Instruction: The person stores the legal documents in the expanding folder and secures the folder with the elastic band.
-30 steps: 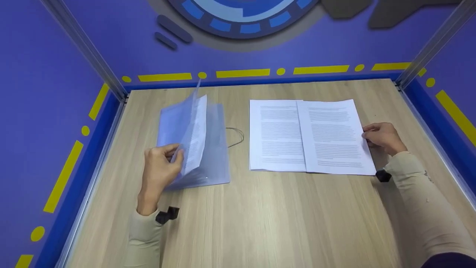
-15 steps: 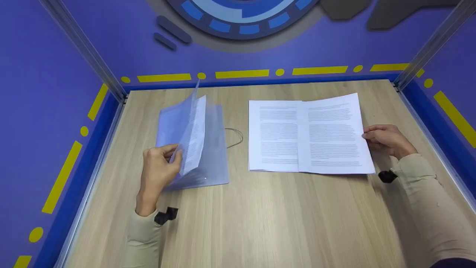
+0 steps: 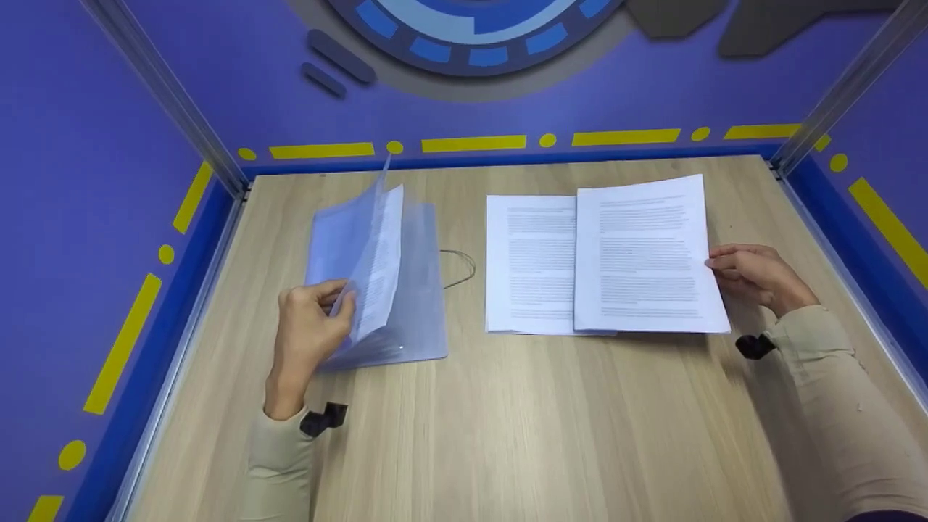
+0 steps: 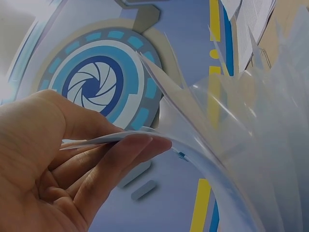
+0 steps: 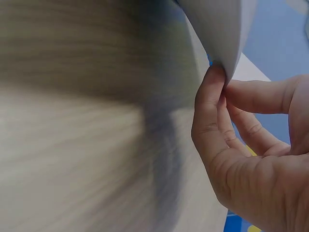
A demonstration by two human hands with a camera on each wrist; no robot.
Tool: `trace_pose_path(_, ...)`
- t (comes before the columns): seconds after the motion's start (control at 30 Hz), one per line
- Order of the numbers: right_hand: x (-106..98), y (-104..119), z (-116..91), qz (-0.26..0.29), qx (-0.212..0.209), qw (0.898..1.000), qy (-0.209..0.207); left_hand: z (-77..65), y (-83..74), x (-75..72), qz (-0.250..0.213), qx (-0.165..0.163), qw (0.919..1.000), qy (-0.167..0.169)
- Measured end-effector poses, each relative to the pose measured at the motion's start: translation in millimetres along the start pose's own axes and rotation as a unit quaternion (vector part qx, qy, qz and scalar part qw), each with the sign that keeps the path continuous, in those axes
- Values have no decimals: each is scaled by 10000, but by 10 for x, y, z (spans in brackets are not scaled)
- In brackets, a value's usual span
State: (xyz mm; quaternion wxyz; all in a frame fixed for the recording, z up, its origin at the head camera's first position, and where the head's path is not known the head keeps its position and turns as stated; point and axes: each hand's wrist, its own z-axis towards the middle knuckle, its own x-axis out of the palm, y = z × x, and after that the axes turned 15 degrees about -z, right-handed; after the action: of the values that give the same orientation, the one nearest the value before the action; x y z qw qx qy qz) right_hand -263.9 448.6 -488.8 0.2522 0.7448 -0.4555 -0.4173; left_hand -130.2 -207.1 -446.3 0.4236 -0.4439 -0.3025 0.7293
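On the left of the table lies a clear plastic folder with several transparent sleeves, its leaves partly raised. My left hand pinches the folder's lifted leaves by their edge, thumb against fingers in the left wrist view. A printed sheet shows upright among those leaves. At the right, my right hand pinches the right edge of printed paper, which is raised and tilted over a stack of printed sheets. In the right wrist view the paper bends upward from the thumb and index finger.
A thin looped cord sticks out from the folder's right side onto the wooden table. Blue panels with yellow marks and metal corner posts enclose the table at the back and sides.
My right hand has lifted the paper's right side off the stack, and the paper has shifted slightly left, its left edge now standing apart from the sheets below. The left hand stays put.
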Motion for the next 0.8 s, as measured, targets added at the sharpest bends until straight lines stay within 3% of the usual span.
trace_pose_path(0.2, 35, 18, -45, 866, -102, 9959, 243, 7, 5, 1, -25, -108, 9999, 25)
trace_pose_path(0.8, 177, 56, -48, 1751, -296, 9817, 685, 4, 1, -14, -73, -181, 9998, -8)
